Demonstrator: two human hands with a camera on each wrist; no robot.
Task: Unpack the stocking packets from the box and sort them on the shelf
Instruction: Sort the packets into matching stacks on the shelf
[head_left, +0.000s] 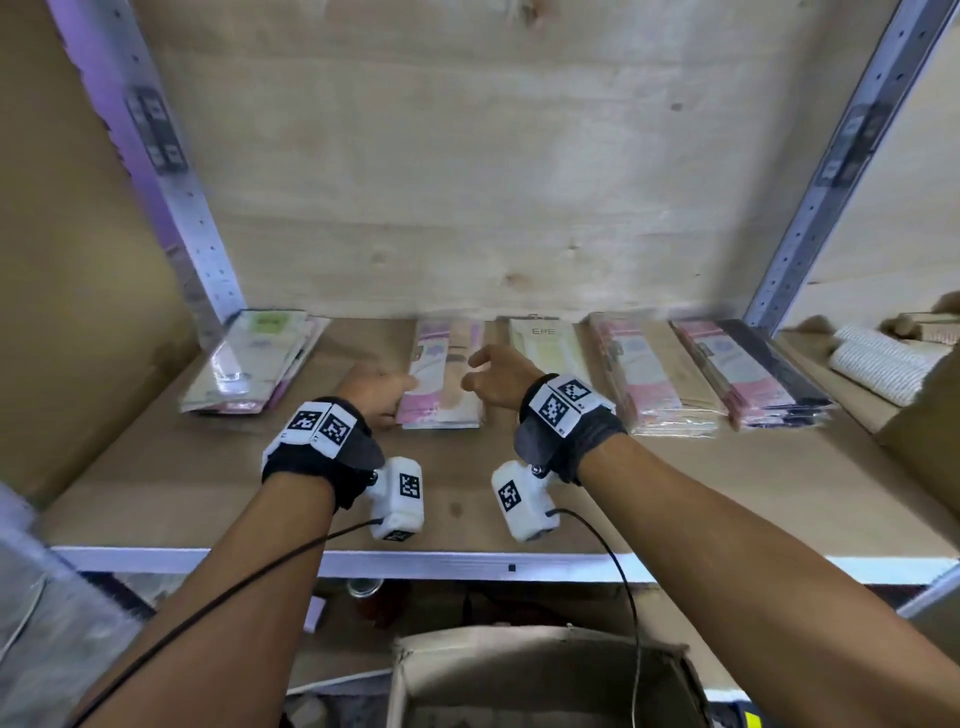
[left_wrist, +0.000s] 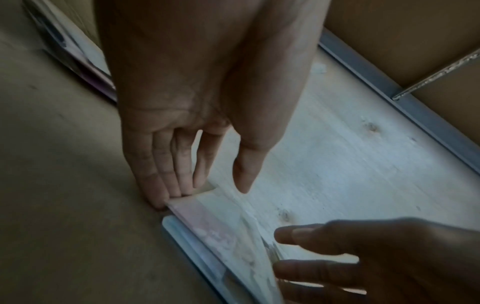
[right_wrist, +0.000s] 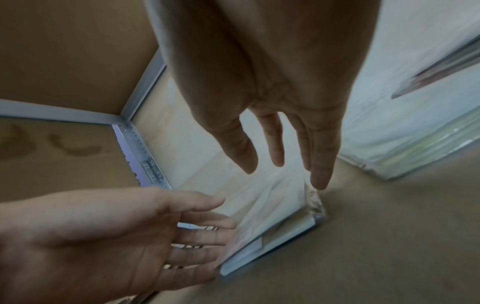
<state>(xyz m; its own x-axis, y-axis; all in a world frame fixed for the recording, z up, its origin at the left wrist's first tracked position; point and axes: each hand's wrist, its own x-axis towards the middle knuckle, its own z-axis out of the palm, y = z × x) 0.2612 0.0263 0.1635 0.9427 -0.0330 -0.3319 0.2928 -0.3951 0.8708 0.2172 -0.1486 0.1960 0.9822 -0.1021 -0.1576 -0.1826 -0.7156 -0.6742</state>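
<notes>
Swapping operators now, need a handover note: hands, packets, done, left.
Left hand: open, fingertips against the left edge of the pink packet stack. Right hand: open, just above the stack's right side, no grip.
Five stacks of packets lie in a row on the shelf; the box sits below.
Done: stacks laid out.
Left: square this stack; box contents can't be seen, so check it.

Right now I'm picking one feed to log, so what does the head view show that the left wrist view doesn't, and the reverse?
Head only: the full row of stacks on the shelf, the rolls at far right, and the box below. Left wrist only: the left hand's straight fingertips touching the pink stack's edge from close up. Both: the left hand at that stack and the right hand open beside it, holding nothing.
</notes>
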